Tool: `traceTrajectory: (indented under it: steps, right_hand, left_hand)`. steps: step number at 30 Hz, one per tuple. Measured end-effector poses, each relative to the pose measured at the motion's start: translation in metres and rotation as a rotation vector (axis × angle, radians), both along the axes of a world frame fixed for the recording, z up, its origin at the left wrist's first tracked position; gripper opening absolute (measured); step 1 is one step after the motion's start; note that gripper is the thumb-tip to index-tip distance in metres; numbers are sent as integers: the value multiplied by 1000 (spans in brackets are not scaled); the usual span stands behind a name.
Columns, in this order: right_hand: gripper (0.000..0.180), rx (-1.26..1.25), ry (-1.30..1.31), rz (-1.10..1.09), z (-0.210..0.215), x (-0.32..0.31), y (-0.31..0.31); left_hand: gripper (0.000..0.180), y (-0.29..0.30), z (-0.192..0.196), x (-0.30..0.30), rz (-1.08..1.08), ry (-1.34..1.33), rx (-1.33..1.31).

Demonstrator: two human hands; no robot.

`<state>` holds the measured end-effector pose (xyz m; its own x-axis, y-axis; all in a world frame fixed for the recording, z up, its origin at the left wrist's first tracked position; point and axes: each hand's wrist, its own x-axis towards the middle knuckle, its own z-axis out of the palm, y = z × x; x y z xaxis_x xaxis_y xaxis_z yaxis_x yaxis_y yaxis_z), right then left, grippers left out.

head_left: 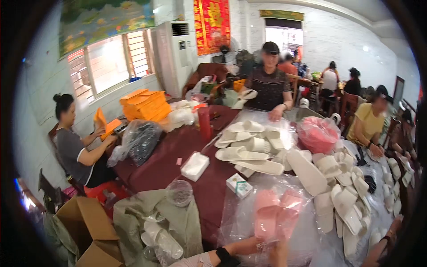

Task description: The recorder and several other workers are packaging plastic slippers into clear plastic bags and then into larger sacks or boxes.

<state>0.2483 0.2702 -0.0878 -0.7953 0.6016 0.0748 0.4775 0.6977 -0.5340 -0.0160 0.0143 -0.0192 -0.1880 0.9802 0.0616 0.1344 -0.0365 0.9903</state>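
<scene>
My left hand (253, 244) and right hand (279, 252) are sitting close together at the near ends of two flat, pale-pink slippers (267, 218); blur is keeping me from telling whether the fingers are gripping. The pair is lying side by side amid thin, clear plastic film (233, 222), inside or on top, I am not discerning. Farther out, cream-white banded slippers (307, 171) are lying heaped. I am judging that slick film could be snagging, skewing the pair, and a rightward bump could be toppling the heap.

A white air conditioner (181, 66) stands near a red banner (212, 27).
</scene>
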Motion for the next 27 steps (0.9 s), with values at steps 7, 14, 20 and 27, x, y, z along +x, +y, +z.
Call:
traceTrajectory:
  steps: [7,14,20,27]
  right_hand:
    - [42,235,148,353,110,-143,-158]
    - [36,109,188,447,120,-149,-173]
    - [28,151,331,597,135,-140,-158]
    - [41,-319,464,752,158,-131,-116]
  left_hand:
    - [24,-11,-50,2,197,-65,208]
    - [28,-12,-70,-6,101,-913,-72]
    - [29,-14,-39,-5,-77,-1303,-3]
    - [33,-6,-19,2,218,-1134,-107]
